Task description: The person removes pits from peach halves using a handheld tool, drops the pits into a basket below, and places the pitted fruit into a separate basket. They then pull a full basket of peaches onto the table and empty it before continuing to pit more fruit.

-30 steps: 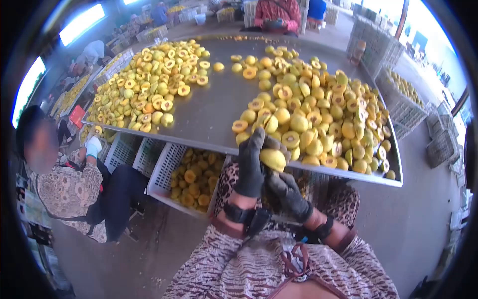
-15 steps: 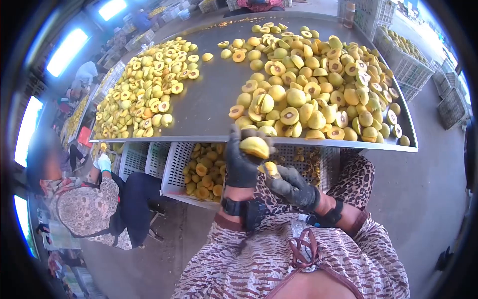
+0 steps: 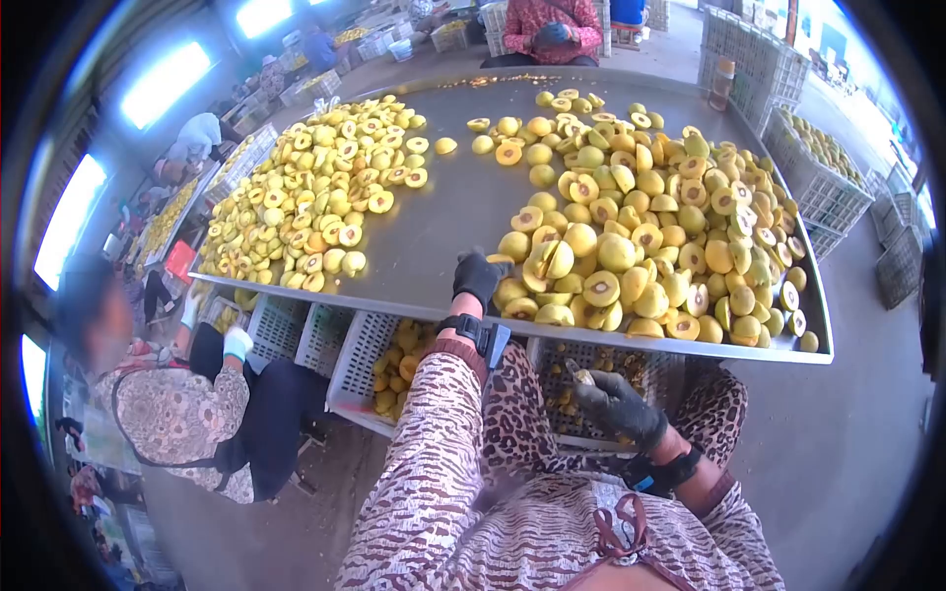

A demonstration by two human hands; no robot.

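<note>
My left hand (image 3: pixel 480 276), in a dark glove, reaches over the near edge of the metal table. Its fingers are apart, beside the left edge of a large pile of halved yellow peaches (image 3: pixel 616 251), many showing brown centres. Above my lap, my right hand (image 3: pixel 619 404) is closed, also gloved. Something small and pale (image 3: pixel 584 377) shows at its fingertips, too small to name. A second pile of peach halves (image 3: pixel 305 197) lies on the table's left side, with a lone half (image 3: pixel 445 146) nearby.
Under the table's near edge stand a white crate (image 3: pixel 360 364) with peaches and another crate (image 3: pixel 562 433) with small scraps. A co-worker (image 3: pixel 187 404) sits at left; another person (image 3: pixel 552 34) sits across the metal table (image 3: pixel 424 236). A bottle (image 3: pixel 722 84) stands at the far right corner.
My left hand has gone from above my lap up to the table, and the peach it held is gone from it. My right hand has dropped lower, right of before. The view has shifted.
</note>
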